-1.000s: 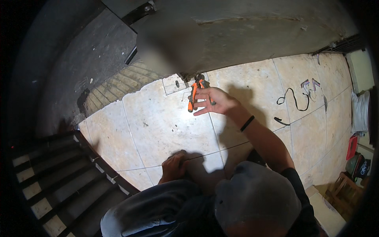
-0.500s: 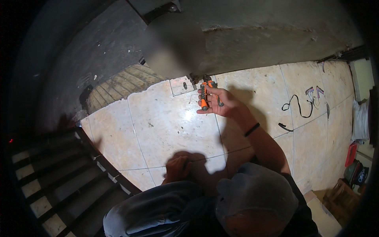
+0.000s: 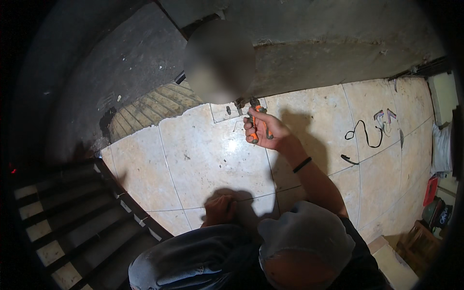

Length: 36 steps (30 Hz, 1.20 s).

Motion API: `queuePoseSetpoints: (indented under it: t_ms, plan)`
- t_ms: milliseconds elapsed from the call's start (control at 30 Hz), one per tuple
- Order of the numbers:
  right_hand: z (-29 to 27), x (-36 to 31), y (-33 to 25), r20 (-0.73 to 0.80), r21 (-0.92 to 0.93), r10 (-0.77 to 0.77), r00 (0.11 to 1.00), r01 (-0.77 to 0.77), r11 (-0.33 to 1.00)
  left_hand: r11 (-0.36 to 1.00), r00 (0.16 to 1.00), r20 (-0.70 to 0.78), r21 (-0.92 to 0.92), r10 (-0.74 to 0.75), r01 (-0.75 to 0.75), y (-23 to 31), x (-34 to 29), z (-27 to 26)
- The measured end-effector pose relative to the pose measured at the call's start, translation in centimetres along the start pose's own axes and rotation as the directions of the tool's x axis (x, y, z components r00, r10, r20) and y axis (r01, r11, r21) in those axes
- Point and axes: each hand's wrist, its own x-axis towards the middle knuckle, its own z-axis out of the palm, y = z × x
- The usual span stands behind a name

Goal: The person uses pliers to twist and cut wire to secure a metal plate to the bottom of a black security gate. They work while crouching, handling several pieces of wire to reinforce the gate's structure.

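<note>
My right hand (image 3: 268, 131) is closed around a pair of pliers (image 3: 254, 137) with orange and black handles. Their dark jaws (image 3: 254, 101) point away from me, close to the foot of the far wall. Beside the jaws sits a small dark, clumped thing (image 3: 239, 103) that I cannot make out. To the left of the pliers, a thin bent wire (image 3: 235, 126) and a small dark piece (image 3: 228, 110) lie on the tiles. Nearer to me, my left hand (image 3: 220, 209) is low over the floor with its fingers curled in. Whatever it may hold is hidden.
Black cord (image 3: 371, 137) and several coloured wire pieces (image 3: 385, 117) lie on the tiled floor (image 3: 212, 164) at the right. A dark slatted frame (image 3: 96, 217) stands at the lower left. Ribbed tiles (image 3: 145, 106) adjoin the wall (image 3: 328, 63). A blurred round patch covers part of it.
The fingers of my right hand have curled more fully round the pliers' handles, and the hand has turned slightly. My left hand stays in nearly the same place.
</note>
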Motion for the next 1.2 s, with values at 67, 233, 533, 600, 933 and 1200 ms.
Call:
queuePoseSetpoints:
  t_ms: [67,233,533,600,933,1200]
  plan:
    - [-0.2,0.4,0.0,-0.005,0.011,0.031,0.999,-0.031,0.999,1.000,1.000,0.005,-0.005,0.000,0.000,0.0,0.1,0.1]
    - [0.3,1.0,1.2,-0.094,-0.116,-0.030,0.995,0.019,0.993,1.000,1.000,0.011,0.012,-0.016,0.016,0.8,0.3,-0.4]
    - [0.0,2.6,3.0,-0.316,-0.312,-0.181,0.931,0.078,0.947,0.997,0.999,-0.034,-0.081,-0.018,0.016,0.9,0.6,-0.3]
    - [-0.1,3.0,3.5,-0.376,-0.401,-0.235,0.896,0.072,0.913,0.997,0.999,-0.051,-0.071,-0.003,-0.001,0.7,0.4,-0.3]
    - [-0.4,2.0,3.0,-0.490,-0.757,-0.406,0.772,-0.145,0.638,0.998,0.996,-0.086,-0.041,0.036,-0.039,1.0,0.6,-0.2]
    - [0.6,1.4,2.8,-0.481,-0.863,-0.470,0.741,-0.303,0.404,0.999,1.000,-0.014,-0.036,-0.002,0.002,0.9,0.1,-0.5]
